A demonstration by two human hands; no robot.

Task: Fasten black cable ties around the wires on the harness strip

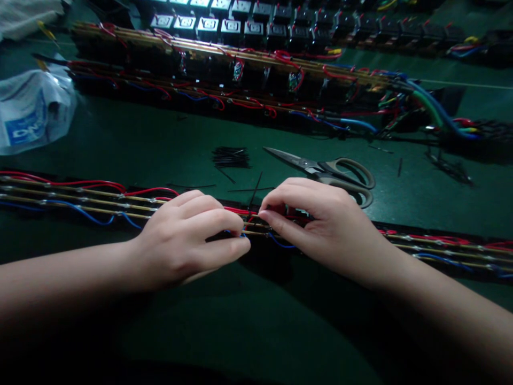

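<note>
A long wired strip (92, 199) with brass rails and red and blue wires lies across the table under both hands. My left hand (188, 235) curls over it from the front, its fingers and thumb closed around the rails and wires. Just to the right, my right hand (320, 219) is closed in a pinch at the rails; what lies between its fingertips is hidden. A thin black cable tie (255, 191) sticks up between the two hands, close to the right fingertips. Its lower end disappears among the wires.
Behind the right hand lie scissors (320, 167), blades pointing left. A pile of black cable ties (231, 157) sits left of them, with loose pieces around. Farther back are more wired strips (224, 99) and rows of sockets (231, 25). A plastic bag (36, 109) is at left.
</note>
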